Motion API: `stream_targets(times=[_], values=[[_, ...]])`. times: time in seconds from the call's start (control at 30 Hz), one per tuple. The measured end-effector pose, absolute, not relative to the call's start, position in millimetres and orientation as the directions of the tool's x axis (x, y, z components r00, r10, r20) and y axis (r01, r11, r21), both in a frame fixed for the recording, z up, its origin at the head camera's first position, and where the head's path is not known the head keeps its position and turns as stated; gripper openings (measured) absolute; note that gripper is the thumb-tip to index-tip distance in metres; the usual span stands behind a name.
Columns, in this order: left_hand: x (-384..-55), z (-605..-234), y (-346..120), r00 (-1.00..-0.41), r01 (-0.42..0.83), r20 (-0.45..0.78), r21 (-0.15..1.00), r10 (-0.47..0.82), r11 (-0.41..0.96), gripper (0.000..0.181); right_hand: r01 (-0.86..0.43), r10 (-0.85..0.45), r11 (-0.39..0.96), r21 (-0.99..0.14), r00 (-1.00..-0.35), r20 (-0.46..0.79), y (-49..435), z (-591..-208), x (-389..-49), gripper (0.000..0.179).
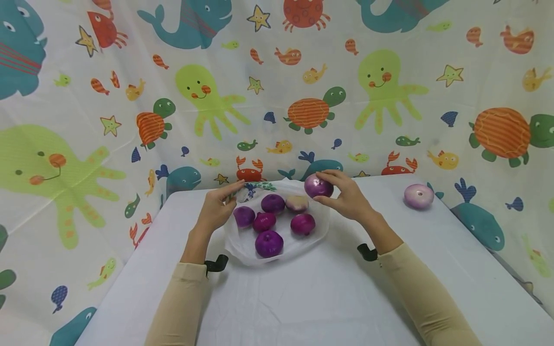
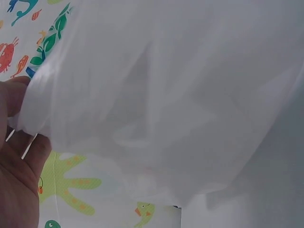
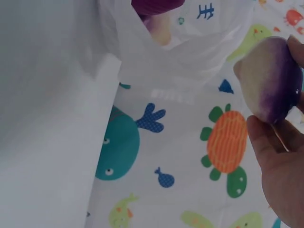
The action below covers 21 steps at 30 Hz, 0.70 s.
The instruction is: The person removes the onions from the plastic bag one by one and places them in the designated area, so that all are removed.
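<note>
My left hand point(image 1: 215, 209) pinches the left rim of a thin white plastic bag point(image 1: 242, 252) with printed green leaves. In the left wrist view, the thumb and fingers point(image 2: 40, 149) curl about the bag's edge. The bag lies spread open, with several purple onions point(image 1: 269, 244) and a paler, cream-topped onion point(image 1: 297, 203) inside. Over its far right rim, my right hand point(image 1: 348, 198) holds a red onion point(image 1: 319, 186) between thumb and fingers. The right wrist view shows this onion point(image 3: 270, 78) as half cream, half purple, beside the bag's mouth.
Another pale purple onion point(image 1: 418, 196) sits alone at the table's far right. A white cover drapes the table point(image 1: 294, 307). Behind it hangs a curtain point(image 1: 268, 62) printed with sea animals.
</note>
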<state>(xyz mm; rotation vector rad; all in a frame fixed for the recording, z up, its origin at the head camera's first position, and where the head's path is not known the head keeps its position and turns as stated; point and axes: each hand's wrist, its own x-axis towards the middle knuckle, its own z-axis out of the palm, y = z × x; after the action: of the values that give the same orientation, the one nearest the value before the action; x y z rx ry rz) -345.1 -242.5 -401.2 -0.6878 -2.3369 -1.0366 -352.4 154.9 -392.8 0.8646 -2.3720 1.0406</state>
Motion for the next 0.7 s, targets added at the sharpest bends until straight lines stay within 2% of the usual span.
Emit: stream_targets(times=[0.37, 0.6, 0.7], values=[[-345.0, -401.6, -242.4, -0.751, 0.618, 0.614, 0.521, 0.245, 0.589, 0.05, -0.639, -0.303, 0.562, -0.525, -0.75, 0.588, 168.5, -398.9, -364.6, 0.067], [-345.9, -402.4, -242.9, -0.747, 0.623, 0.616, 0.519, 0.249, 0.585, 0.051, -0.516, -0.199, 0.554, -0.653, -0.844, 0.498, 181.0, -414.3, -375.6, 0.068], [-346.1, -402.2, -243.1, -0.748, 0.622, 0.615, 0.52, 0.249, 0.585, 0.051, -0.483, -0.162, 0.544, -0.686, -0.863, 0.478, 185.2, -418.4, -379.2, 0.07]])
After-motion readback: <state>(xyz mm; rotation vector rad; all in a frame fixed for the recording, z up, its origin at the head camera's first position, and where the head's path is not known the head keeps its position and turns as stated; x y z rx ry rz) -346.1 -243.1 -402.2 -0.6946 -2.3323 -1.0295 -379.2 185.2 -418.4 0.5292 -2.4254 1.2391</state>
